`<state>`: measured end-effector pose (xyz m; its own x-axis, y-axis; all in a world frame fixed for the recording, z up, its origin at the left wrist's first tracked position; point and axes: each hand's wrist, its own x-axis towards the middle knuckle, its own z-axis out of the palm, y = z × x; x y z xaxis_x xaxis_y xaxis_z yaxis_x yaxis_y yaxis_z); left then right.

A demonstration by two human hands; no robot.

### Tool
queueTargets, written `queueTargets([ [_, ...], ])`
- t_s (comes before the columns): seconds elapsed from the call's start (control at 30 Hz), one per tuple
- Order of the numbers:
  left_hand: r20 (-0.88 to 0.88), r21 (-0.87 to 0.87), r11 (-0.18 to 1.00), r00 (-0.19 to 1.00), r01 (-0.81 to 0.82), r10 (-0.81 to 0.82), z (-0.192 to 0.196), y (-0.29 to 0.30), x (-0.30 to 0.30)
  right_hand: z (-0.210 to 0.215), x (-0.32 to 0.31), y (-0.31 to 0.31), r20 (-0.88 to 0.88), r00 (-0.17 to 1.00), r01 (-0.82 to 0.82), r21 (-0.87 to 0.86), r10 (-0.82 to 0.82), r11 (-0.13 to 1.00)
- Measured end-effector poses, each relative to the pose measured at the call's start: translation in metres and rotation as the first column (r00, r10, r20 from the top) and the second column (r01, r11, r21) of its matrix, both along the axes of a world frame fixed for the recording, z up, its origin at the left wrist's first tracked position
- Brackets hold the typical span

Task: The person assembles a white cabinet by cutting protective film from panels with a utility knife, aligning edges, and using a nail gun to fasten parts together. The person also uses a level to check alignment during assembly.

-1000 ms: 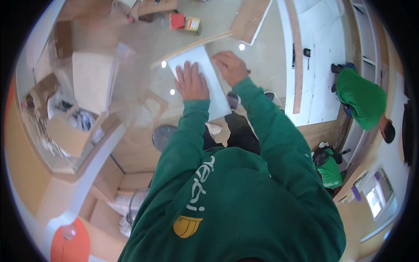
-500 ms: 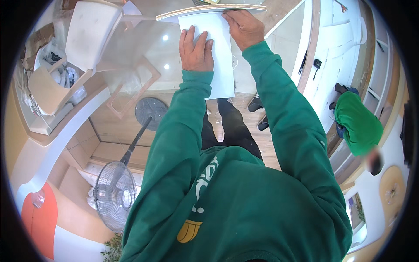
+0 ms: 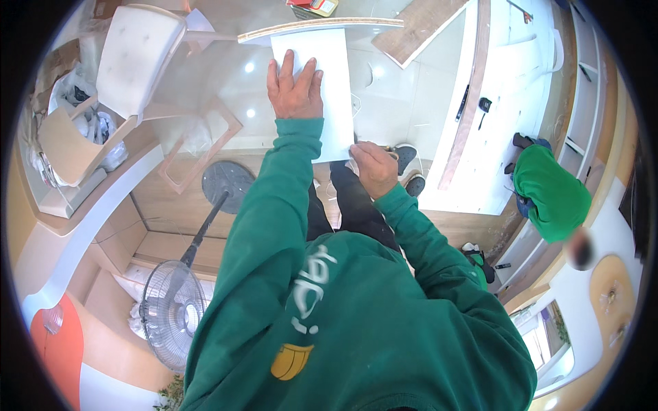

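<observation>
Two bare hands, one panel. Right hand (image 3: pixel 375 170) nearest, fingers curled together at the near right corner of one white, flat, rectangular panel (image 3: pixel 336 96); can't tell if it's clamped on anything. Left hand (image 3: pixel 296 92) lies palm down on the panel's left side, fingers slightly apart, covering part of it. Panel sits in front of the body, above the dark-trousered legs. Two dark, white-soled shoes (image 3: pixel 406 157) just beyond right hand. One grey wire-cage standing fan (image 3: pixel 185 315) at left, partly behind the green sleeve. One long board with a layered plywood edge (image 3: pixel 308 25) runs across the panel's far end. Farther right: one co-worker in a green top (image 3: pixel 552 192), one black tape measure (image 3: pixel 484 104). Far left: one white-padded chair (image 3: pixel 140 61).
</observation>
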<state>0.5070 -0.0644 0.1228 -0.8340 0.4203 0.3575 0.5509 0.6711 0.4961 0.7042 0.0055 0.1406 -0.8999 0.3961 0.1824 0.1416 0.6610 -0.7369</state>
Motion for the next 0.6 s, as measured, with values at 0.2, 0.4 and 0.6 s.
queueTargets([
  [0.2,-0.018,-0.022,1.000,1.000,0.014,-0.015,0.003,0.003,0.001,-0.008,-0.113,0.068,-0.103,0.995,0.016,0.160,0.001,0.987],
  [0.4,-0.028,-0.015,1.000,0.999,0.021,-0.022,0.000,0.007,0.000,-0.013,-0.171,0.107,-0.191,0.981,0.056,0.167,-0.023,0.984],
  [0.6,-0.024,-0.037,0.999,0.999,0.027,-0.028,-0.002,0.004,-0.002,-0.017,-0.045,0.035,-0.009,0.999,-0.034,0.163,0.036,0.986],
])
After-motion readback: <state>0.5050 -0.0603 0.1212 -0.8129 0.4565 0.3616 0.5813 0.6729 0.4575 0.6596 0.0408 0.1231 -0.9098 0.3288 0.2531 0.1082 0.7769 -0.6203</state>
